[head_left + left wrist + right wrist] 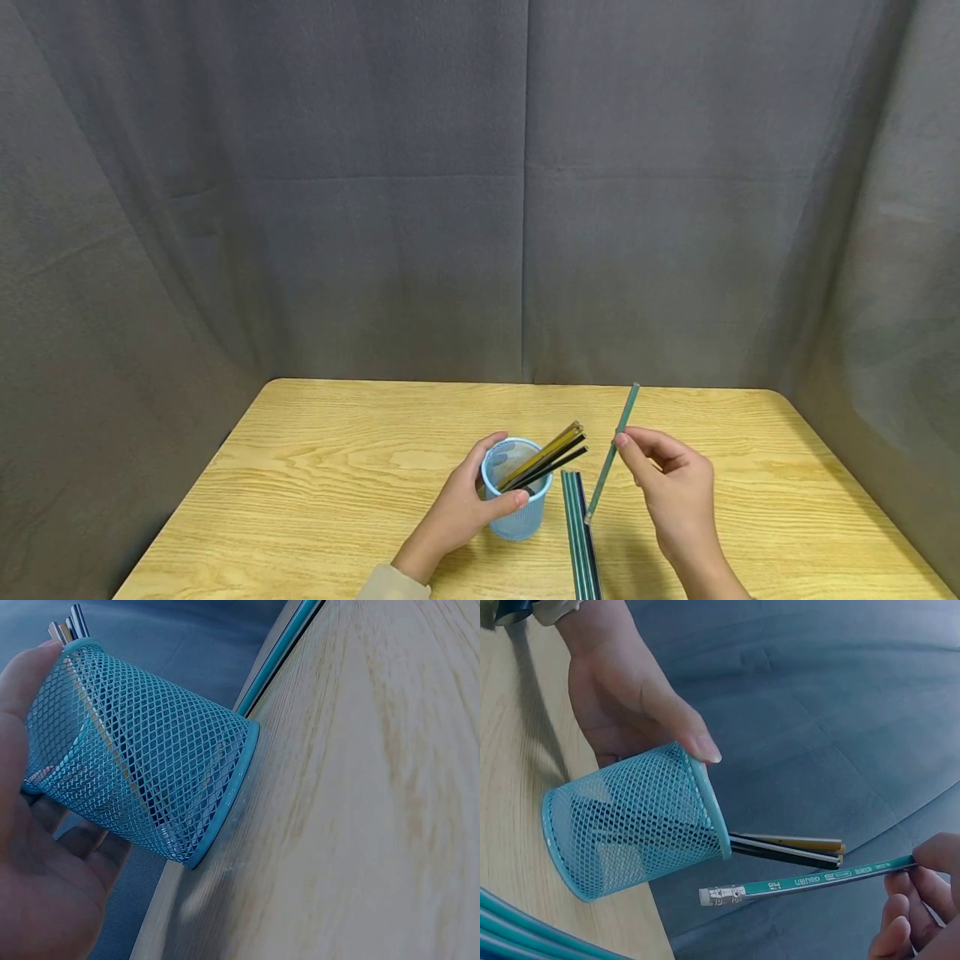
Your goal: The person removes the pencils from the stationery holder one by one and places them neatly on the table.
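Observation:
A light-blue mesh pencil cup stands on the table, with several yellow and dark pencils leaning out to its right. My left hand grips the cup, its thumb over the near rim and fingers round the far side. To the right, my right hand pinches a green pencil between thumb and fingertips, above the table. That pencil's white eraser and metal ferrule point downward, apart from the cup. Between the hands, a row of green and dark-blue pencils lies on the tabletop.
The wood-grain table has rounded far corners. Grey cloth hangs behind it and along both sides. The row of pencils runs past the bottom edge of the head view, close to the cup's right side.

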A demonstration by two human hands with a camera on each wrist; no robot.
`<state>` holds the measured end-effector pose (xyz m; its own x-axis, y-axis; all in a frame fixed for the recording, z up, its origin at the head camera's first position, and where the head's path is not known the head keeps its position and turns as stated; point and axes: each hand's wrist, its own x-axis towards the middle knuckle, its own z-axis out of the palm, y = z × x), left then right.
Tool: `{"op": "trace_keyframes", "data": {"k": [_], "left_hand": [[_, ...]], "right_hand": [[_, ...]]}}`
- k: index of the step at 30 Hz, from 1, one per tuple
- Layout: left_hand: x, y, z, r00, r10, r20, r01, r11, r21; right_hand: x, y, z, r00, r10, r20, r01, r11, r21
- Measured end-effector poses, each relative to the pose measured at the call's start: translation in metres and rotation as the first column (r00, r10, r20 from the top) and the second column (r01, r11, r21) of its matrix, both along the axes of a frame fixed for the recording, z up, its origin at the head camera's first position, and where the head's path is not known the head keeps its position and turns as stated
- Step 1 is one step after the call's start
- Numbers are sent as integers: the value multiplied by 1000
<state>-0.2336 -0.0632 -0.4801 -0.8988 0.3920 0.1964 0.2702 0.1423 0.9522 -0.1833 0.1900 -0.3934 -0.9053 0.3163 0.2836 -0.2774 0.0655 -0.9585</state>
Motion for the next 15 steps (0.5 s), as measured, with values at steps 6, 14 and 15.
{"op": "trace_keyframes", "data": {"k": [6, 14, 15], "left_hand": [[1, -1, 1, 1000, 0, 12, 0, 1000, 1], [0, 0, 0, 1000, -4, 4, 4, 1000, 7], [0, 0, 0, 1000, -4, 4, 4, 1000, 7]], "right_hand": [[-4, 3, -6, 998, -13, 57, 9, 998, 61], [-8, 5, -12, 994, -8, 111, -2, 995, 96], [-9, 5, -12, 993, -7, 118, -5, 995, 99]]}}
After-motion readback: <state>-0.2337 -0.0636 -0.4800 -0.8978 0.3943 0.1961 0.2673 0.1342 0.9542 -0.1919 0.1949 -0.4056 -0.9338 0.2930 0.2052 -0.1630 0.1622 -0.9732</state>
